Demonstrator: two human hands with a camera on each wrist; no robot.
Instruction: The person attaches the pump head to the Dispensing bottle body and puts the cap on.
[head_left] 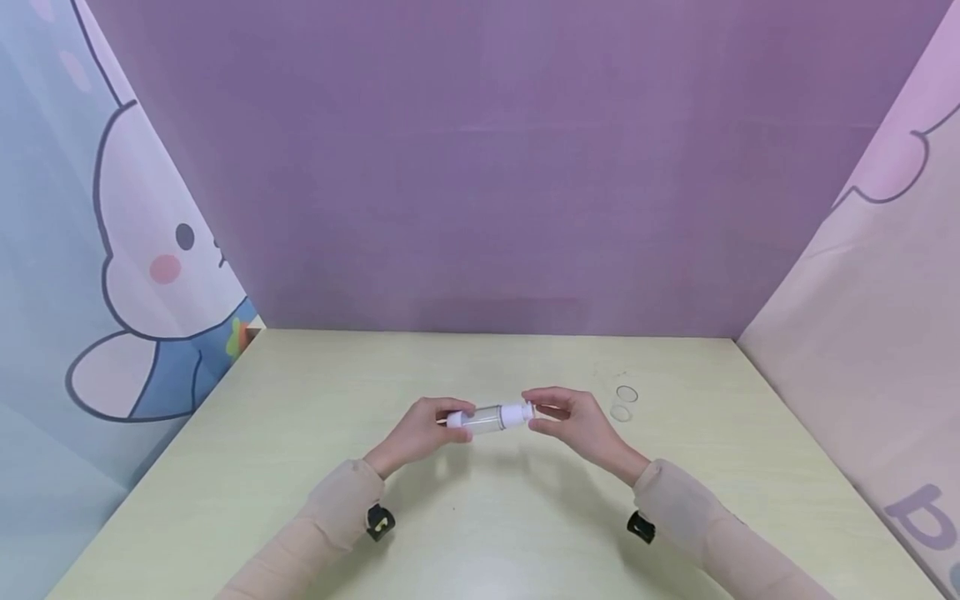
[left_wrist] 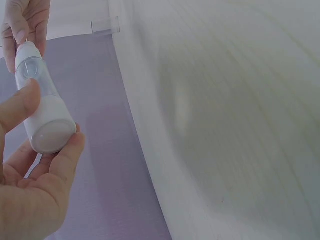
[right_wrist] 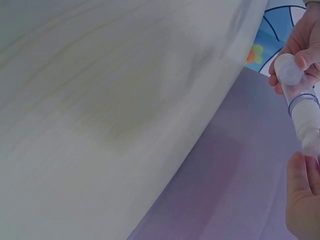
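A slim pump bottle (head_left: 487, 418) with a clear middle, white base and white pump head is held nearly level above the table. My left hand (head_left: 420, 429) grips its base end, the thumb along one side and the fingers on the other. In the left wrist view, the round white bottom of the bottle (left_wrist: 52, 135) faces the camera. At the opposite end, my right hand (head_left: 573, 421) has its thumb and fingertips around the tip of the pump head. That tip (right_wrist: 311, 142) is partly cut off by the right wrist view's edge.
A clear cylindrical cap (head_left: 624, 404) stands on the pale wooden table (head_left: 525, 533), just beyond my right hand. A purple panel (head_left: 495, 167) rises at the back edge, and printed curtains (head_left: 150, 300) flank the sides.
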